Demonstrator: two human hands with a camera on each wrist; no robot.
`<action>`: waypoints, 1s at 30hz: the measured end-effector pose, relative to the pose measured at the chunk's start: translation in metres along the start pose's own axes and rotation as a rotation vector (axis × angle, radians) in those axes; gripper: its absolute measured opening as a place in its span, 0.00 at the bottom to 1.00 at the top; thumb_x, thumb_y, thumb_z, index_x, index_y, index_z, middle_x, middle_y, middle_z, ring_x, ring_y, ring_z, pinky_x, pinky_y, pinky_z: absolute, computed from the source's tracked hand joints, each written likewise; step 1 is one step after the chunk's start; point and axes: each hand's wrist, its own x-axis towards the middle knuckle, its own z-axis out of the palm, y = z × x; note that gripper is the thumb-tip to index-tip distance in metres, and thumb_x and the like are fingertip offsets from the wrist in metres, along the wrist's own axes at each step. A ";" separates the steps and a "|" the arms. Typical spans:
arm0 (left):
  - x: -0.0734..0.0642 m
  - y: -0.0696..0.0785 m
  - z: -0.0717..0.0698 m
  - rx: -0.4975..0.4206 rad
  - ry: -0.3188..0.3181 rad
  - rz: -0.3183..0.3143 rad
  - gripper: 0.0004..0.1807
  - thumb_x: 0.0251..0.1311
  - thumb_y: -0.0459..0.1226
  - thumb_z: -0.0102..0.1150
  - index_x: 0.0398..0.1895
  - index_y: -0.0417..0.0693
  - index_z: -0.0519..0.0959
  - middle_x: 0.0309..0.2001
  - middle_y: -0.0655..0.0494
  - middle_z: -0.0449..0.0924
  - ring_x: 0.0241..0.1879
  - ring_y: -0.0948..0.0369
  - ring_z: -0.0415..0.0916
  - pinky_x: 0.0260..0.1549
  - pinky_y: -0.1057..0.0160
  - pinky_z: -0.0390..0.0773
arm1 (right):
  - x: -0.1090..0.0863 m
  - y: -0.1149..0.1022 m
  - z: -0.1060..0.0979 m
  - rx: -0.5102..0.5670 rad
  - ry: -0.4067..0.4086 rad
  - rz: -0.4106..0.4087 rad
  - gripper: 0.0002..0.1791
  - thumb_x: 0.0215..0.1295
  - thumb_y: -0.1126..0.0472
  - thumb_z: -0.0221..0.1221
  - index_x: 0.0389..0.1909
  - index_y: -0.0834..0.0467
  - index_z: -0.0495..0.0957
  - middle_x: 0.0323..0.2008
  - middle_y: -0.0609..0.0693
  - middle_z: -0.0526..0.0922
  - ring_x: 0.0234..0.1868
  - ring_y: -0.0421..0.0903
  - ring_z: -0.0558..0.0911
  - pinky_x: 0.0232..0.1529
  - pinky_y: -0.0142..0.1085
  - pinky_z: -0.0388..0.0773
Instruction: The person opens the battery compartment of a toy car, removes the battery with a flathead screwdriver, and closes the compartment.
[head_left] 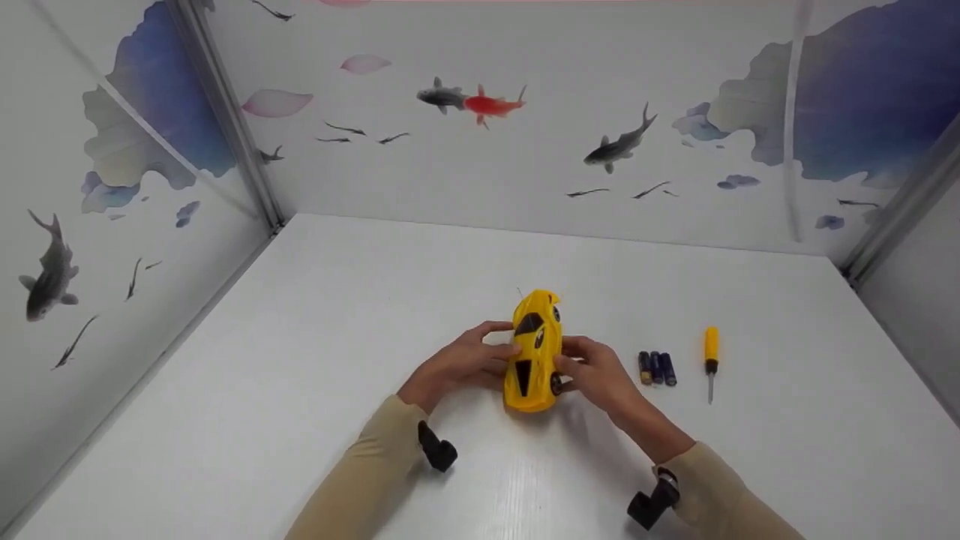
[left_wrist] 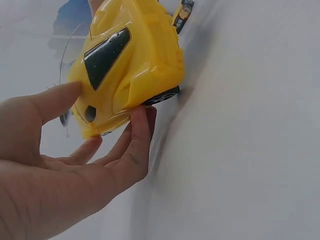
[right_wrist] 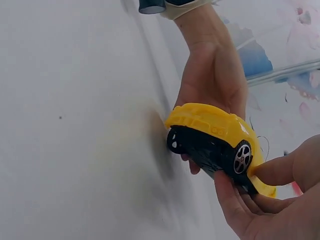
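Observation:
A yellow toy car with dark windows is held between both hands over the white table, tilted. My left hand grips its left side, thumb on the body and fingers underneath, as the left wrist view shows. From the right, my right hand holds the other side, its thumb near a wheel. The black underside shows in the right wrist view. A thin wire rises from the car. To the right lie three batteries side by side, touching neither hand.
Right of the batteries lies a screwdriver with a yellow handle, its tip toward me. White walls with painted fish enclose the white table at the back and sides. A black wrist camera sits on each sleeve.

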 end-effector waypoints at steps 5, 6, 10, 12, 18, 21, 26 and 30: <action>-0.003 0.003 -0.010 0.073 0.099 -0.033 0.37 0.64 0.47 0.66 0.74 0.61 0.62 0.64 0.46 0.76 0.60 0.52 0.79 0.64 0.51 0.77 | 0.007 0.000 0.012 0.022 0.031 -0.036 0.27 0.73 0.63 0.57 0.71 0.59 0.66 0.60 0.62 0.77 0.53 0.51 0.84 0.49 0.40 0.86; -0.003 0.004 -0.011 0.078 0.116 -0.039 0.37 0.64 0.47 0.66 0.74 0.62 0.62 0.64 0.46 0.75 0.60 0.52 0.78 0.64 0.51 0.77 | 0.009 -0.001 0.014 0.031 0.039 -0.038 0.28 0.72 0.64 0.58 0.71 0.59 0.66 0.60 0.61 0.77 0.52 0.51 0.84 0.48 0.40 0.87; -0.005 0.009 -0.018 0.110 0.176 -0.048 0.36 0.65 0.47 0.64 0.75 0.61 0.62 0.65 0.46 0.75 0.59 0.51 0.79 0.63 0.52 0.77 | 0.018 -0.003 0.021 0.074 0.044 -0.022 0.30 0.69 0.63 0.61 0.71 0.56 0.67 0.60 0.61 0.78 0.52 0.50 0.84 0.49 0.39 0.86; -0.006 0.011 -0.022 0.134 0.194 -0.047 0.36 0.65 0.49 0.64 0.75 0.60 0.62 0.65 0.47 0.75 0.59 0.51 0.79 0.63 0.52 0.78 | 0.023 -0.005 0.023 0.108 0.033 -0.001 0.30 0.70 0.61 0.61 0.71 0.55 0.67 0.61 0.60 0.77 0.53 0.50 0.84 0.50 0.39 0.86; -0.013 0.013 -0.032 0.210 0.213 -0.057 0.36 0.66 0.50 0.62 0.75 0.61 0.61 0.66 0.46 0.74 0.60 0.50 0.78 0.61 0.50 0.79 | 0.033 -0.007 0.029 0.205 -0.017 0.074 0.28 0.73 0.51 0.57 0.71 0.54 0.67 0.65 0.60 0.75 0.54 0.50 0.84 0.54 0.41 0.85; -0.016 0.012 -0.037 0.250 0.221 -0.062 0.36 0.66 0.50 0.62 0.75 0.61 0.61 0.66 0.46 0.74 0.60 0.49 0.78 0.60 0.49 0.80 | 0.032 -0.007 0.036 0.193 -0.042 0.085 0.33 0.71 0.48 0.60 0.72 0.54 0.66 0.66 0.60 0.74 0.54 0.50 0.84 0.55 0.41 0.84; -0.021 0.010 -0.045 0.299 0.227 -0.044 0.35 0.68 0.50 0.60 0.76 0.61 0.61 0.66 0.45 0.75 0.58 0.49 0.79 0.57 0.51 0.82 | 0.031 -0.008 0.049 0.107 -0.045 0.075 0.42 0.62 0.49 0.68 0.74 0.53 0.63 0.66 0.58 0.73 0.55 0.49 0.84 0.57 0.42 0.83; -0.023 0.011 -0.052 0.285 0.214 -0.012 0.32 0.71 0.45 0.58 0.76 0.59 0.62 0.64 0.43 0.76 0.55 0.51 0.82 0.50 0.55 0.85 | 0.038 -0.011 0.054 0.051 -0.034 0.063 0.43 0.60 0.55 0.71 0.74 0.54 0.63 0.66 0.57 0.74 0.58 0.51 0.82 0.61 0.44 0.81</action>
